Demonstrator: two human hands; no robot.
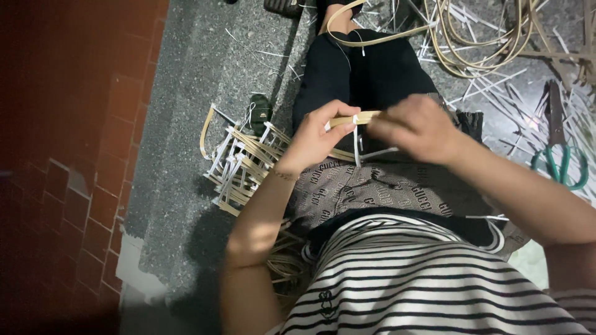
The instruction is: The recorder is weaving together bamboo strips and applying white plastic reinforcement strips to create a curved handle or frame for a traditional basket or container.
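My left hand (318, 133) and my right hand (415, 127) both grip a pale cane strip (357, 118) held level above my lap. A thin white tie (356, 144) is wrapped around the strip between the hands and hangs down from it. The cane strip runs on as a long loop (347, 38) over my black trouser leg. A patterned grey cloth (372, 186) covers my lap under the hands.
A pile of bent cane pieces bound with white ties (239, 162) lies on the grey speckled floor at my left. Green-handled shears (560, 162) lie at the right. Coiled cane (478, 37) and white offcuts litter the floor ahead. A red brick wall (62, 155) stands left.
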